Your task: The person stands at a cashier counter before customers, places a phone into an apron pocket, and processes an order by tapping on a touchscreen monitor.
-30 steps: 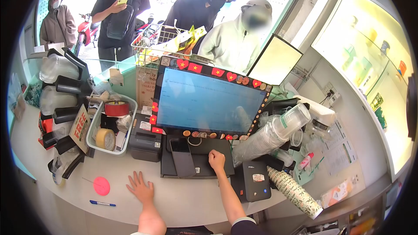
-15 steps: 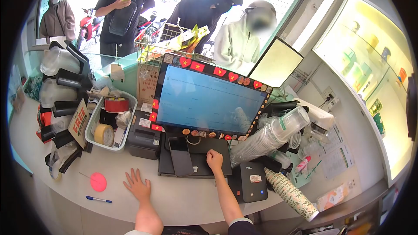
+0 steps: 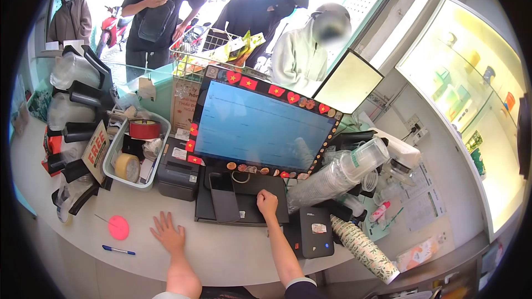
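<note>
My left hand [image 3: 169,235] lies flat on the light counter [image 3: 221,257], its fingers spread and nothing under them that I can see. To its left are a round pink disc with a thin stick [image 3: 118,227] and a blue pen [image 3: 118,250]. My right hand [image 3: 267,203] is closed in a fist on a low black box [image 3: 252,189], with no object showing in it. Beside that fist, a dark smartphone [image 3: 224,198] rests on the same box. Behind both hands stands a monitor [image 3: 260,127] with a lit blue screen and stickers on its frame.
On the left are a black printer [image 3: 178,169], a tray of tape rolls [image 3: 145,186] and cup dispensers [image 3: 83,97]. Stacked plastic cups [image 3: 338,174], a black device [image 3: 317,232] and patterned paper cups [image 3: 366,250] fill the right. Several people stand beyond the counter, near a wire basket [image 3: 185,50].
The view has shifted slightly. My hands keep the same poses on the counter and box. Beyond the counter, the person holding a phone now has the other hand showing at the hip.
</note>
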`<move>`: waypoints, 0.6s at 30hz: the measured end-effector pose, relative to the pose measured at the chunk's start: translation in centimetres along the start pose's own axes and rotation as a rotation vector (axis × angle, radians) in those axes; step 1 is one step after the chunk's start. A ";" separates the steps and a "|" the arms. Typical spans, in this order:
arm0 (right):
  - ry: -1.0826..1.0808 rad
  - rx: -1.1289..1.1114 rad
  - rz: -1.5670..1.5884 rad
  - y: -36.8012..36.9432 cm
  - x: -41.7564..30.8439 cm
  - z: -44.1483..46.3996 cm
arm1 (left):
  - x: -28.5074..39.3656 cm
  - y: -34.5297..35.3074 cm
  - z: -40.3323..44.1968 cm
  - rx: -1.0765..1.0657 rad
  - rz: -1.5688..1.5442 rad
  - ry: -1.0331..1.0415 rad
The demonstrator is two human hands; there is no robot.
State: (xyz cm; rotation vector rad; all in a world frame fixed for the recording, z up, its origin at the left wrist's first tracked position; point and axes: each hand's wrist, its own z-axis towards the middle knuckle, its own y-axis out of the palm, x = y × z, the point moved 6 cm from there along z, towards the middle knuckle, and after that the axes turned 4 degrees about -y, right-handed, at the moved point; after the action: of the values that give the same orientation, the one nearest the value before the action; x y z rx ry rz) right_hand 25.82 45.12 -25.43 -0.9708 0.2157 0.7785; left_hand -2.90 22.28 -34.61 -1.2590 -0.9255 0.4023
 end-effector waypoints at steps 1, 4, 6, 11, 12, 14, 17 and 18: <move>-0.001 0.001 0.000 0.0 0.0 0.0 | 0.0 0.0 0.0 -0.004 0.000 -0.002; 0.002 0.002 -0.001 0.0 0.0 0.1 | -0.1 0.1 0.0 -0.016 0.005 -0.006; 0.007 0.004 -0.005 0.0 0.1 0.1 | 0.1 0.0 0.0 -0.021 0.009 -0.007; 0.022 -0.009 -0.011 0.0 0.1 0.0 | 0.1 0.0 0.1 -0.029 0.017 -0.016; 0.019 -0.009 -0.010 0.0 0.1 0.1 | 0.0 0.1 0.1 -0.024 0.019 -0.013; 0.015 -0.011 -0.009 0.0 0.0 0.0 | 0.0 0.2 0.0 0.001 0.021 -0.006; 0.003 -0.019 -0.008 0.0 -0.1 0.0 | -0.1 0.2 0.0 0.016 0.009 0.000; 0.001 -0.017 -0.009 0.0 -0.2 0.1 | 0.0 0.2 0.1 0.018 0.002 0.000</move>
State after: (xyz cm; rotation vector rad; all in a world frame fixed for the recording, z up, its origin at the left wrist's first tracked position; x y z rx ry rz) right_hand 25.68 45.05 -25.28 -0.9876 0.2056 0.7727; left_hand -2.95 22.35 -34.77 -1.2437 -0.9191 0.4116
